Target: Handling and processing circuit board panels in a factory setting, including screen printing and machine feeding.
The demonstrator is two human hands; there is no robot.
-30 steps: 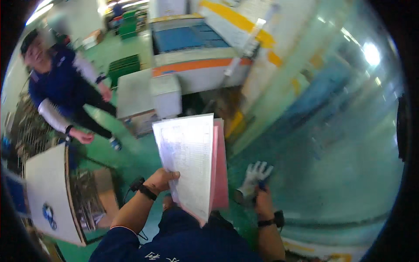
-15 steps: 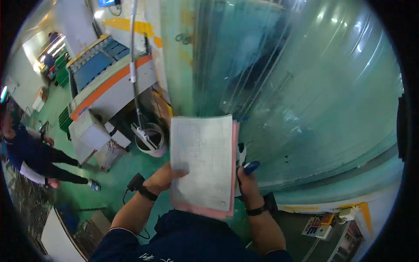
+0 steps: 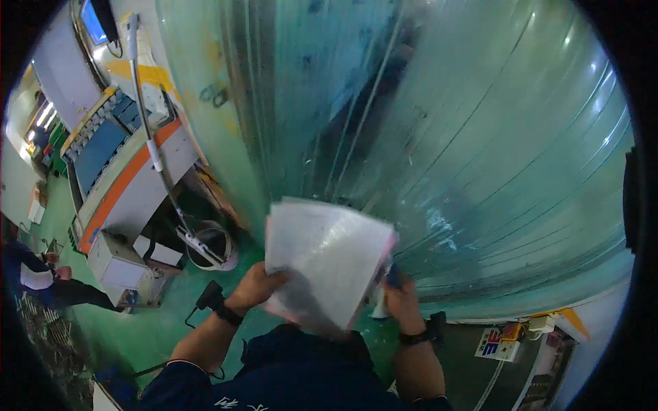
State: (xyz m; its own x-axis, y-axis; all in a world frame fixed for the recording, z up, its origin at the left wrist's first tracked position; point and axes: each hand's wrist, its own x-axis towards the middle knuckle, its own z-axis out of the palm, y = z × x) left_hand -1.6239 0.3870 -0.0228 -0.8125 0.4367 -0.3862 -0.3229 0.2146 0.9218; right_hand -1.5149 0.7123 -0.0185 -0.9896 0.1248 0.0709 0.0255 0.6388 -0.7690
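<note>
In front of my body is a stack of white printed sheets (image 3: 327, 257) with pink sheets underneath, now tilted. My left hand (image 3: 256, 291) is closed on its left edge, thumb on top. At the right edge, my right hand (image 3: 403, 301) is closed around a small dark blue object (image 3: 393, 277) whose kind I cannot make out, close against the sheets. Below that hand shows a white piece (image 3: 379, 306), partly hidden by the sheets. Both wrists wear dark bands with small black boxes.
A clear plastic strip curtain (image 3: 473, 185) hangs ahead and to the right. To the left stand a bucket (image 3: 214, 248) with a long-handled mop (image 3: 156, 154) in it and a machine with an orange stripe (image 3: 133, 185). Another person (image 3: 48, 274) is at the far left.
The stack has turned clockwise and its sheets have fanned slightly. My view has swung right, so the bucket, machine and other person sit further left.
</note>
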